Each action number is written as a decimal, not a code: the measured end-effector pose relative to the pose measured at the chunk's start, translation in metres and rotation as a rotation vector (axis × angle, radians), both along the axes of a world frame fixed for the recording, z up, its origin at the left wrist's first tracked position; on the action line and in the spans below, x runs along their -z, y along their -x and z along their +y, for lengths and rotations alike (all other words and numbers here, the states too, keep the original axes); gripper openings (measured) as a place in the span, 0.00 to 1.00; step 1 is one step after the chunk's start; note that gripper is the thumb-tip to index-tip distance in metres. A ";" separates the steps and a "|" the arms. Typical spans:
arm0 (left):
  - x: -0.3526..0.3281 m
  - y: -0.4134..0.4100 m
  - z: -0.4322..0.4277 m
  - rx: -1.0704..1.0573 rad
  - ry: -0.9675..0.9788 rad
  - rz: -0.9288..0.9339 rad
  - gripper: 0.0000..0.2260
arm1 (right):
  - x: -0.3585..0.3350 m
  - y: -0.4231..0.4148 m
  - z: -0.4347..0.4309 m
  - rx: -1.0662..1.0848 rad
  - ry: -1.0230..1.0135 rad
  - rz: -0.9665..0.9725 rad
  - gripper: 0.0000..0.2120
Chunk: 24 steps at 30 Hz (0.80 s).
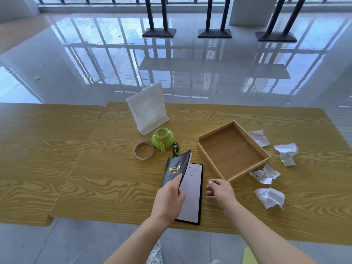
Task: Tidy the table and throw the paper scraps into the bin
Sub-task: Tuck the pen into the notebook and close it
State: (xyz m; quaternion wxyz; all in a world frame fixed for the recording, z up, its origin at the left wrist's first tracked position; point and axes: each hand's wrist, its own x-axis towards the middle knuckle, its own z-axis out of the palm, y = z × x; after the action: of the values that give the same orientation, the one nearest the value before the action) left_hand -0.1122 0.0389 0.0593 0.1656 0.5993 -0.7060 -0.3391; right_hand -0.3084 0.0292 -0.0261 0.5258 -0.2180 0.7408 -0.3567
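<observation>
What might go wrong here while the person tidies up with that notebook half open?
The left hand holds only the raised cover of the notebook, so it could flop or crease a page. The notebook's near end lies at the table edge and might slide off. The four paper scraps sit loose near the wooden tray; a sweep of the open right hand could knock one to the floor. No bin is in view.

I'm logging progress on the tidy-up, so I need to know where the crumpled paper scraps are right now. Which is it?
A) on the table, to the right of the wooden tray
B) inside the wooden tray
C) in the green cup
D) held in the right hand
A: four crumpled paper scraps lie on the table right of the wooden tray, which holds nothing; the right hand is open and holds nothing.
</observation>
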 end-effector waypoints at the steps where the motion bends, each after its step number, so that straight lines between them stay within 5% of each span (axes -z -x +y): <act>1: 0.002 0.003 0.001 0.004 -0.007 -0.026 0.25 | 0.000 0.000 -0.001 -0.006 0.003 -0.013 0.08; 12: 0.017 0.023 0.002 0.030 0.016 -0.148 0.22 | -0.006 -0.008 -0.011 -0.118 0.004 -0.031 0.10; 24: 0.062 0.034 0.025 0.218 0.137 -0.537 0.24 | -0.014 -0.007 -0.008 -0.233 0.022 0.067 0.19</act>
State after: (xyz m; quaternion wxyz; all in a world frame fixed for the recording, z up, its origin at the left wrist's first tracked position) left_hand -0.1461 0.0639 -0.0029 -0.0244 0.5758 -0.8058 -0.1360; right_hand -0.3011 0.0212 -0.0125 0.5362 -0.3203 0.7236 -0.2937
